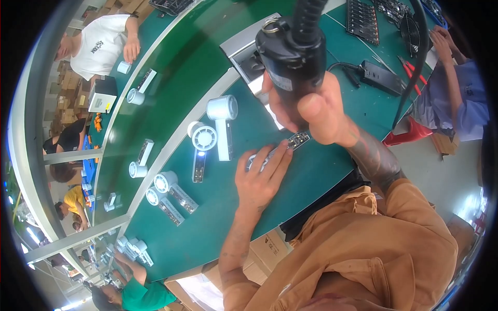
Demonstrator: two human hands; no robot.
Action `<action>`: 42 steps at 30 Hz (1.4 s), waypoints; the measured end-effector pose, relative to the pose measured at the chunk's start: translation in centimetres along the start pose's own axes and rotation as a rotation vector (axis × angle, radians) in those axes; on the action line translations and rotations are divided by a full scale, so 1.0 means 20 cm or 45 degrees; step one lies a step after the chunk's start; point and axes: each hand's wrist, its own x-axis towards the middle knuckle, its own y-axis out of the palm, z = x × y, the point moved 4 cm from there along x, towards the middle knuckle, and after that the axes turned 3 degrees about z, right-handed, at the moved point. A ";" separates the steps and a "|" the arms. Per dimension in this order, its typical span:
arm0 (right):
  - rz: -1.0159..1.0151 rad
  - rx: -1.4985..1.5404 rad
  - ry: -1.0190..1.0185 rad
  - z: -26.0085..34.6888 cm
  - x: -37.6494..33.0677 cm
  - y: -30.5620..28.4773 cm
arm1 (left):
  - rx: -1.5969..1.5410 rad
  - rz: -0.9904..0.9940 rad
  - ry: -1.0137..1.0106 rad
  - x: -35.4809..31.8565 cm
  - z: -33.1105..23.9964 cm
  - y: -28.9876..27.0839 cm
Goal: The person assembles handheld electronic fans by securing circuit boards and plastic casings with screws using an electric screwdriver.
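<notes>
Circuit board [298, 139] under left hand [262, 176], screwdriver [293, 52] above

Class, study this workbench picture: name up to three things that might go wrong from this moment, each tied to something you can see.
1. The left hand pins the small white fan unit with fingers close under the black electric screwdriver held by the right hand; a slip might jab them.
2. The screwdriver's black coiled cord hangs above; it may tug the tool off line.
3. Unfinished white handheld fans lie close by on the green bench; a forearm sweep could knock them.
</notes>
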 end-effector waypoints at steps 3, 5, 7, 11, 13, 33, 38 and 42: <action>0.001 -0.027 -0.044 0.00 0.00 0.03 | -0.013 0.003 -0.009 -0.01 0.00 0.00; -0.015 -0.065 -0.089 -0.01 0.00 0.04 | -0.026 0.010 -0.010 0.00 0.01 -0.01; -0.058 -0.094 -0.104 -0.02 0.00 0.04 | -0.024 0.002 -0.015 0.00 0.01 -0.01; 0.025 0.158 -0.112 -0.07 -0.01 0.00 | -0.008 -0.017 -0.020 -0.01 0.01 -0.01; -0.002 0.242 -0.127 -0.08 0.00 -0.02 | -0.004 -0.020 -0.015 -0.01 0.01 0.00; -0.076 0.248 -0.301 0.31 0.09 -0.08 | -0.391 -0.305 -0.279 -0.10 0.07 -0.03; -0.060 -0.339 -0.270 0.25 0.15 -0.08 | -0.529 -0.321 -0.410 -0.13 0.11 -0.02; -0.131 -0.476 -0.256 0.20 0.14 -0.03 | -0.660 -0.327 -0.526 -0.14 0.13 0.00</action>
